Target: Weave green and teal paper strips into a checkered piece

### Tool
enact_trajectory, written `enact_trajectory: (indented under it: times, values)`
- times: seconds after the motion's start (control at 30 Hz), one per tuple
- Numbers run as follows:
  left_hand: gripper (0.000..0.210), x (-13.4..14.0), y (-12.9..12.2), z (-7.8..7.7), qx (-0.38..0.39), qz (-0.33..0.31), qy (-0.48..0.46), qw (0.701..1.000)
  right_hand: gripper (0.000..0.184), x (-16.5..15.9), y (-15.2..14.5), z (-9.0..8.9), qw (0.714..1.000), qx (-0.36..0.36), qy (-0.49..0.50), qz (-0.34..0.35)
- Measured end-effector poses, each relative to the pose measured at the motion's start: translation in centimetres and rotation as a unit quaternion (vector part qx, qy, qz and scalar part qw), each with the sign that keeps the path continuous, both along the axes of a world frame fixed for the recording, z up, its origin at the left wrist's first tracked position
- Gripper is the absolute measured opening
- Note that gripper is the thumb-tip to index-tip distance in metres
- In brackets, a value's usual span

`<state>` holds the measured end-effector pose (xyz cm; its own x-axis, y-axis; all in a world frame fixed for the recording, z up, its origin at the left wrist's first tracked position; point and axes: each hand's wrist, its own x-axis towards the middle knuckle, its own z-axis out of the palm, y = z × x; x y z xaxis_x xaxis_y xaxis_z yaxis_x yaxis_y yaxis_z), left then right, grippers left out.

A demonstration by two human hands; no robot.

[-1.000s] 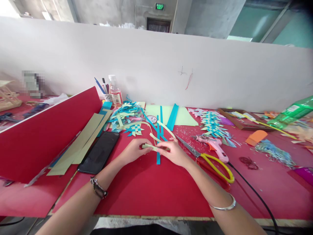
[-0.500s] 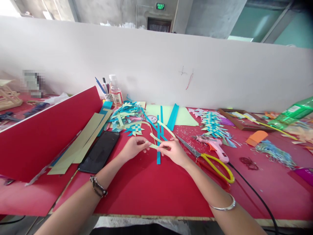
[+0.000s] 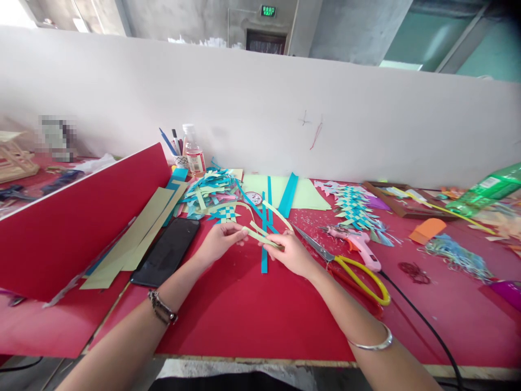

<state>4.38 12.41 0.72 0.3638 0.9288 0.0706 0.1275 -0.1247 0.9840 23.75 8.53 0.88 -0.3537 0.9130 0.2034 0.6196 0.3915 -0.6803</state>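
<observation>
Between my two hands stretches a pale green paper strip. My left hand pinches its left end between thumb and fingers. The other end is pinched by my right hand, which hovers over the table beside the scissors. Beneath the strip, a blue paper strip lies upright in view on the red table. A small blue and green woven paper piece rests just beyond my left hand. Farther back sits a tangled heap of blue and green strips.
Yellow-handled scissors and a pink glue gun lie at the right, its black cord trailing to the front edge. A black phone is left of my hand. A bottle and a woven fish-like piece stand or lie behind.
The held pale strip has turned and now shows more of its length between my hands. My left fingers have risen slightly; other things stay put.
</observation>
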Motion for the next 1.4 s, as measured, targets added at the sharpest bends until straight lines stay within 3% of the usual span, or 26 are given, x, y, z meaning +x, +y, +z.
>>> enact_trajectory:
  times: [0.17, 0.43, 0.9, 1.07, 1.4]
  values:
    - [0.027, 0.16, -0.04, 0.42, -0.012, 0.023, -0.037, 0.999, 0.034, 0.05, 0.07, -0.25, 0.995, -0.059, 0.078, 0.030]
    - [0.027, 0.18, 0.06, 0.52, -0.019, 0.062, -0.055, 0.996, 0.031, 0.22, 0.07, -0.53, 0.981, -0.133, 0.143, -0.016]
    - [0.026, 0.03, 0.07, 0.59, 0.028, 0.081, -0.003, 0.996, 0.035, 0.50, 0.28, -0.47, 0.987, -0.111, 0.118, -0.022]
    - [0.027, -0.06, 0.12, 0.50, 0.031, 0.076, -0.005, 0.997, 0.034, 0.47, 0.28, -0.31, 0.979, -0.149, 0.135, -0.036]
    - [0.026, -0.63, 0.48, 0.31, -0.030, 0.128, -0.080, 0.988, 0.029, 0.88, 0.69, -0.10, 0.964, -0.130, 0.222, -0.071]
